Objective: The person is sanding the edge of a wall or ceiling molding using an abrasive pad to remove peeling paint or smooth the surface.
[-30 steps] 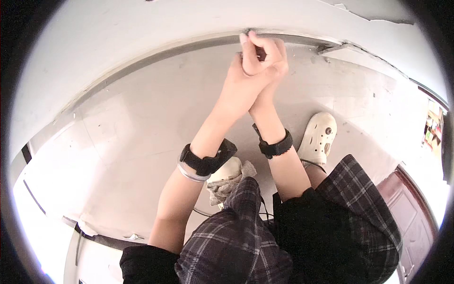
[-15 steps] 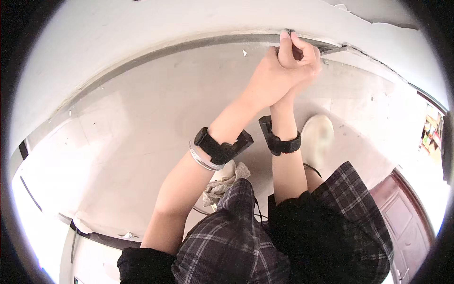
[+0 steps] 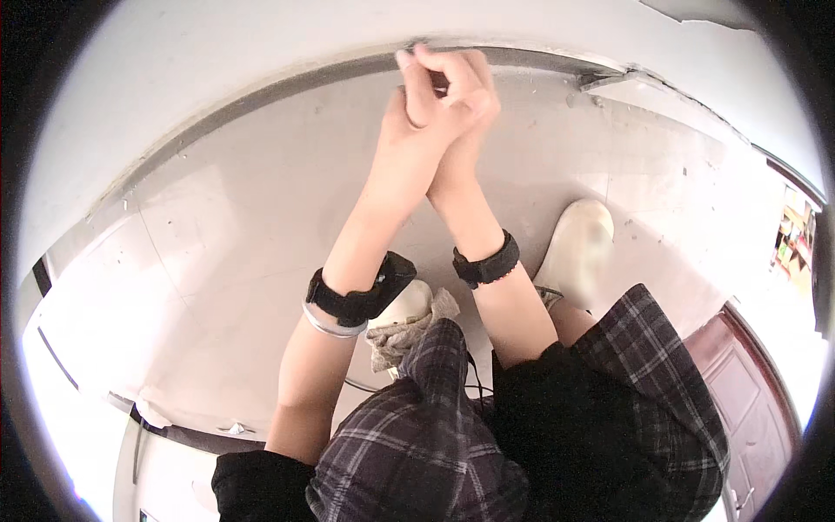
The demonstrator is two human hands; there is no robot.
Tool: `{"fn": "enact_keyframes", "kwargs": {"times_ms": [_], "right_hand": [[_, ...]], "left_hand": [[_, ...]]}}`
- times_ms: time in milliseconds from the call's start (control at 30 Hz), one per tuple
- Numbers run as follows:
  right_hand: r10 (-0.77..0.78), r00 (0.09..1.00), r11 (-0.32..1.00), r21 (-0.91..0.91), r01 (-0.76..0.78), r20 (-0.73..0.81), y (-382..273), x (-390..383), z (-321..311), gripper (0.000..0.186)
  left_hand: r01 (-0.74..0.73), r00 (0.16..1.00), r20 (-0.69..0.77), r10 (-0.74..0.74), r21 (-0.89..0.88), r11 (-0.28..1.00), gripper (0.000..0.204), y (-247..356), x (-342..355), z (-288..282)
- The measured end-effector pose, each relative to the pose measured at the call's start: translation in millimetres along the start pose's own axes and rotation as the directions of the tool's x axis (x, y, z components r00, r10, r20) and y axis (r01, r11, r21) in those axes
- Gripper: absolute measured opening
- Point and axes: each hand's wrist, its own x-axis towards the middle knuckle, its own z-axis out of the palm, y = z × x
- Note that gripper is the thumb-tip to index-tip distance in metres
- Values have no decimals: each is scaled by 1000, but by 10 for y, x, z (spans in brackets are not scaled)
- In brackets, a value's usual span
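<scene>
My hands are together in front of the wall's base, at the top middle. My left hand (image 3: 426, 109) lies in front, its fingers curled and the tips brought together in a pinch. Those tips are beside a small dark spot on the wall's lower edge; anything between them is too small to make out. Behind it and crossing its wrist is my right hand (image 3: 477, 143), mostly hidden, so its fingers cannot be told apart. Black straps circle both wrists, and a silvery bangle (image 3: 335, 326) sits on my left forearm.
A grey strip (image 3: 287, 87) runs along the foot of the white wall (image 3: 261, 43). Right of my hands, a ledge-like piece (image 3: 661, 100) juts out beside a cracked edge. Below are pale floor tiles (image 3: 235, 226), my light shoes (image 3: 578, 239) and a reddish-brown door (image 3: 739, 383).
Both hands have moved left together along the foot of the wall, away from the broken corner. The left hand keeps its pinch.
</scene>
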Motion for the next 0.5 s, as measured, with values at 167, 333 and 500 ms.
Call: {"fn": "enact_keyframes", "kwargs": {"times_ms": [167, 333, 500], "right_hand": [[12, 1000, 998, 64, -11, -27, 15, -137, -10, 12], [41, 986, 998, -32, -47, -159, 269, 38, -355, 18], [-153, 974, 978, -166, 126, -166, 370, 241, -487, 18]], "left_hand": [[71, 993, -100, -58, 125, 990, 58, -38, -150, -284], [83, 984, 144, -108, 170, 982, 68, -57, 22, 71], [135, 982, 161, -102, -212, 968, 57, -46, 113, 281]]}}
